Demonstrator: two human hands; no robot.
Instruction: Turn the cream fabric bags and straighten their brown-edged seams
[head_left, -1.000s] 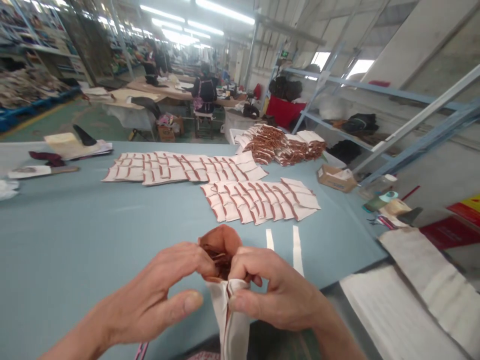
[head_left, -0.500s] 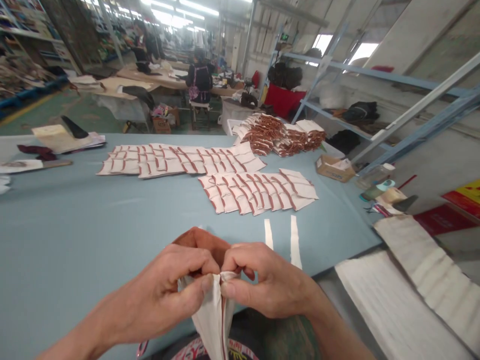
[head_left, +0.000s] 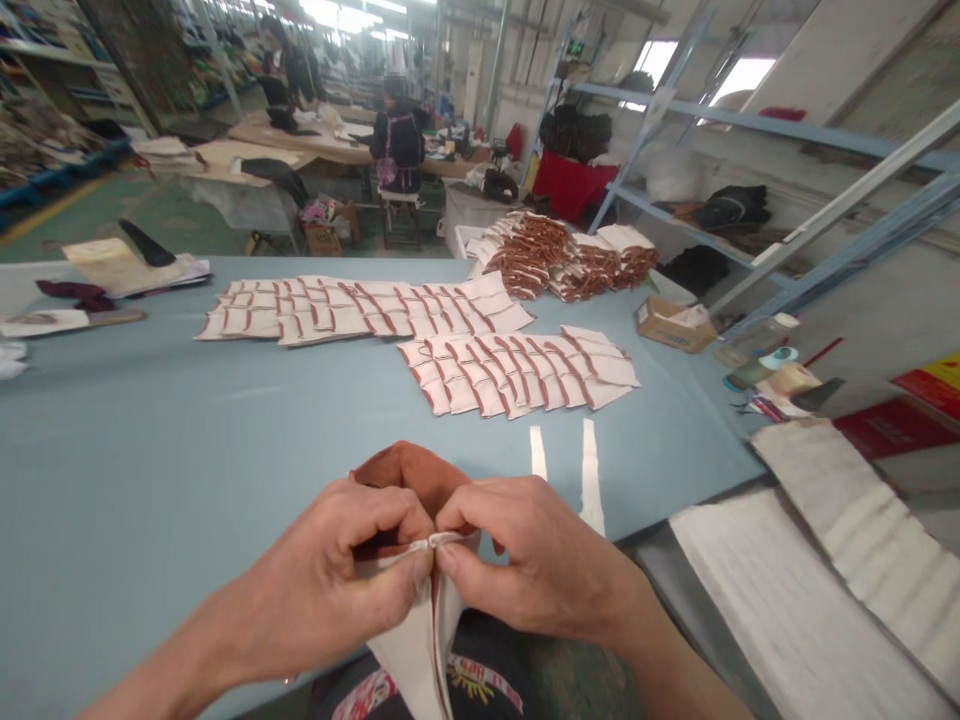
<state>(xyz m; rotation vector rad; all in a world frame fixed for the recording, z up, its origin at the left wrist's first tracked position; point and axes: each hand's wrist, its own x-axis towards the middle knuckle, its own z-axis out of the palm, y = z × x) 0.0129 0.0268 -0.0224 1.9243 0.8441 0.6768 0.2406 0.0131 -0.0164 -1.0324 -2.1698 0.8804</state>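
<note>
Between my hands is a sewn fabric piece (head_left: 409, 635), cream on the near side with a reddish-brown inside and a dark seam running down. My left hand (head_left: 352, 560) pinches its top edge left of the seam. Thumb and forefinger of my right hand (head_left: 510, 555) grip the same edge just right of the seam, so the fingertips nearly touch. The brown part of the piece arches up behind my fingers. Its lower end hangs in front of my lap. Two cream strips (head_left: 592, 470) lie on the blue-grey table (head_left: 225, 450) beyond my right hand.
Overlapping rows of cream pieces with brown edges (head_left: 517, 370) lie across the table, with a heaped pile (head_left: 525, 255) behind. A cardboard box (head_left: 675, 325) and bottle (head_left: 761, 370) stand at the right. White padded sheets (head_left: 802, 600) lie lower right. A person (head_left: 397, 145) sits farther back.
The pinched edge has spread flatter, with the seam now standing upright between my thumbs. Both hands keep their hold, and the view has tilted slightly.
</note>
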